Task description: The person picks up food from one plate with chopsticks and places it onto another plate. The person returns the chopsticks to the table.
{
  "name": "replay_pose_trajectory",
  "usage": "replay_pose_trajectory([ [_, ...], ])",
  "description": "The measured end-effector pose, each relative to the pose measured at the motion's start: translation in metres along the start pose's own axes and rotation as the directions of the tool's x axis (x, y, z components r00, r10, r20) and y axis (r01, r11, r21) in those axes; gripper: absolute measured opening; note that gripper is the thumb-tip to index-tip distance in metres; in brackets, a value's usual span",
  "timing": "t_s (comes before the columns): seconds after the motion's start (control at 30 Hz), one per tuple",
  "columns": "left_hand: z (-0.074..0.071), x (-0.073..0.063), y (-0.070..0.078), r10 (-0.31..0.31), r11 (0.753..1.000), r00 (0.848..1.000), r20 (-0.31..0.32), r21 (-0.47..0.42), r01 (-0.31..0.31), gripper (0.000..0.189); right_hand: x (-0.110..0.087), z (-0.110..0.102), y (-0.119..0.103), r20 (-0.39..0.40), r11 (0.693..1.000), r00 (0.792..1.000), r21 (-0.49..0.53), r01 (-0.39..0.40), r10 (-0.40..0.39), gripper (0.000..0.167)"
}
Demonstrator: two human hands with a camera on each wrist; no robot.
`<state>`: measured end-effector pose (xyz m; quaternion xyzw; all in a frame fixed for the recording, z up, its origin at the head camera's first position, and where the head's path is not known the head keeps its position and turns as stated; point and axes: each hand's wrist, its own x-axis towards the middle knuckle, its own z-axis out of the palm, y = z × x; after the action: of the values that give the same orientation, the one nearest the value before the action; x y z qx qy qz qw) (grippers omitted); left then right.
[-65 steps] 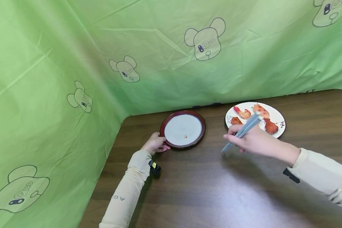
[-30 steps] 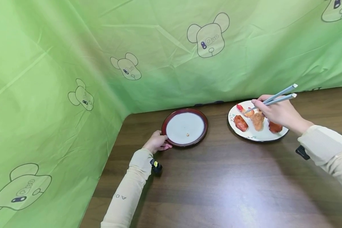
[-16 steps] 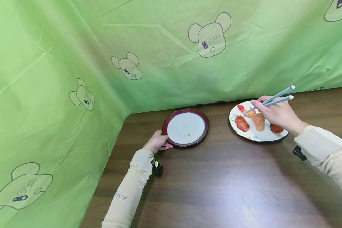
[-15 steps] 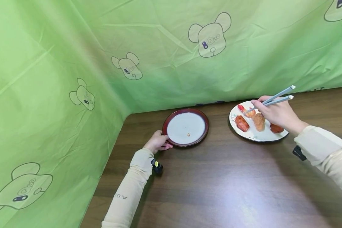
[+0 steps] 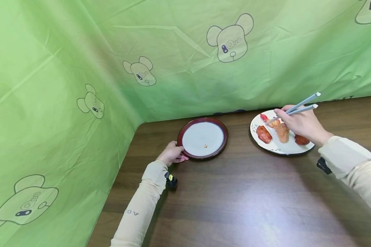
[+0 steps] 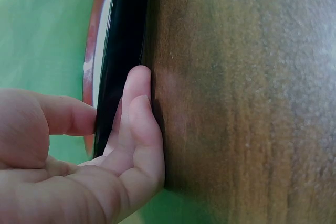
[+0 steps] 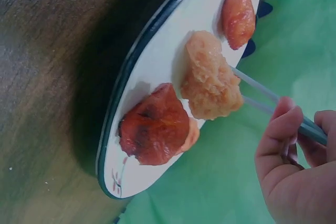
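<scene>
Brown wood-grain table, red-rimmed plate, white plate to its right

Brown wood-grained counter: smooth, with a soft sheen. Round white plate with a red-brown rim: glossy, ceramic-looking. Oval white plate with a dark edge: smooth, glossy. Grey-blue chopsticks: smooth, plastic-looking. Golden-brown food piece: rough, matt. Printed green curtain: creased cloth.
</scene>
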<state>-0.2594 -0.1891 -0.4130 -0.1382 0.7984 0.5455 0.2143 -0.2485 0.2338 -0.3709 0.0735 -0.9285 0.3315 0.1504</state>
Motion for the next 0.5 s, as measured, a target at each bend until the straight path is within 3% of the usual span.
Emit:
replay_pose_trajectory([
  [0.2, 0.0016, -0.0036, 0.0022, -0.006, 1.0, 1.0, 0.001, -0.005, 0.006, 0.034, -0.0009, 0.0009, 0.002, -0.006, 1.0, 1.0, 0.0, -0.002, 0.002, 0.035],
  [0.5, 0.0003, -0.0021, 0.0014, -0.01, 1.0, 1.0, -0.004, -0.002, 0.01, 0.03, -0.002, 0.001, -0.0013, 0.078, 0.998, 0.997, -0.069, -0.007, 0.013, 0.044],
])
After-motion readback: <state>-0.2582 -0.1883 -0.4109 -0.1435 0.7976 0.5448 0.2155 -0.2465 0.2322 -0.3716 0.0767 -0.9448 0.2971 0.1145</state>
